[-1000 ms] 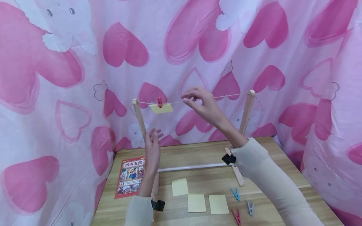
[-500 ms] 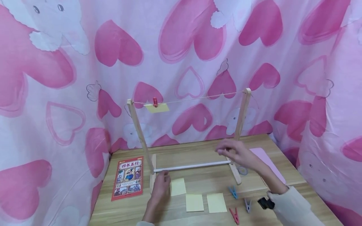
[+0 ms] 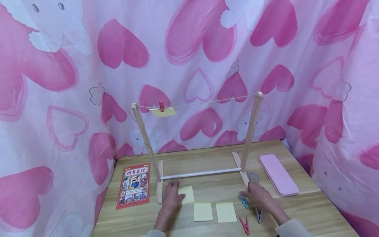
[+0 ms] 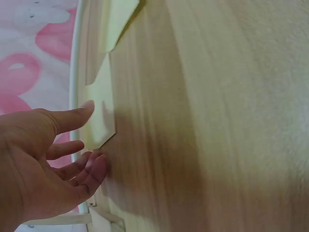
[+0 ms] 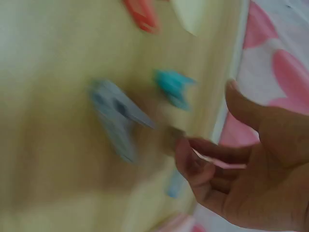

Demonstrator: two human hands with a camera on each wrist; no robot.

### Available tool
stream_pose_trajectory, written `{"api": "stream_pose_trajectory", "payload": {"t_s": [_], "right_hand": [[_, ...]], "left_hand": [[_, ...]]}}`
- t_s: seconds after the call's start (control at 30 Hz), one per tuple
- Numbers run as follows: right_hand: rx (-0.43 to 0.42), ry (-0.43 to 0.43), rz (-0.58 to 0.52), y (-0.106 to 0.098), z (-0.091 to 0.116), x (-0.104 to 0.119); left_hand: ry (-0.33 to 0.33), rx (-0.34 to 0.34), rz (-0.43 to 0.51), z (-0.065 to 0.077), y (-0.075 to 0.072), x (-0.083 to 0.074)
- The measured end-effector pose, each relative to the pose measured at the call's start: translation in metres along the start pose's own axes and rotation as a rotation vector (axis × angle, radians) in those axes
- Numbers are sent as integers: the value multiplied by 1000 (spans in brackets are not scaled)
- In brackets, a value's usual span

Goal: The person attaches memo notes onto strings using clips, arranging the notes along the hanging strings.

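In the head view my left hand point(image 3: 172, 199) is low over the table at the left yellow sticky note point(image 3: 188, 195). Its thumb and fingers are spread apart around the note's near end in the left wrist view, where the note point(image 4: 102, 113) shows beyond the thumb. My right hand point(image 3: 260, 195) hovers beside a blue clothespin point(image 3: 243, 201) and a grey clothespin point(image 3: 259, 215), fingers loosely bent and thumb apart. Both pegs lie in front of it in the blurred right wrist view. Above, a red clothespin point(image 3: 161, 106) holds a yellow note point(image 3: 164, 113) on the string point(image 3: 204, 102).
A wooden frame, with a left post point(image 3: 144, 138), a right post point(image 3: 251, 131) and a white rod point(image 3: 201, 173), stands behind the hands. Two more notes point(image 3: 203, 212) and a red-pink clothespin point(image 3: 244, 225) lie in front. A booklet point(image 3: 134, 186) is left, a pink case point(image 3: 279, 175) right.
Both hands have come down from string height to the tabletop, the left to a sticky note, the right to the clothespins. The pink case, earlier behind the right arm, now shows.
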State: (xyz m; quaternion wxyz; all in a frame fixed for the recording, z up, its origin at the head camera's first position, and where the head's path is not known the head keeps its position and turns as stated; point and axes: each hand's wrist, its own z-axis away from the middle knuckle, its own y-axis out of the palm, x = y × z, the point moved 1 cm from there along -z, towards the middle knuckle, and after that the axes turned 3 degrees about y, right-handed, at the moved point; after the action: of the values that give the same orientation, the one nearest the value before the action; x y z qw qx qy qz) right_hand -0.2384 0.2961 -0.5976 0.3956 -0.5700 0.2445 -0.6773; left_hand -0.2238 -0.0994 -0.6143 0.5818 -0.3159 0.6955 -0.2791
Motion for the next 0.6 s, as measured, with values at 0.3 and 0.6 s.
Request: {"api": "stream_pose_trajectory", "payload": {"t_s": [0.3, 0.6], "right_hand": [[-183, 42, 128, 20, 22, 34], [-261, -18, 237, 39, 25, 33]], "left_hand": [[-1, -12, -23, 0, 7, 2], [54, -9, -21, 3, 9, 4]]}}
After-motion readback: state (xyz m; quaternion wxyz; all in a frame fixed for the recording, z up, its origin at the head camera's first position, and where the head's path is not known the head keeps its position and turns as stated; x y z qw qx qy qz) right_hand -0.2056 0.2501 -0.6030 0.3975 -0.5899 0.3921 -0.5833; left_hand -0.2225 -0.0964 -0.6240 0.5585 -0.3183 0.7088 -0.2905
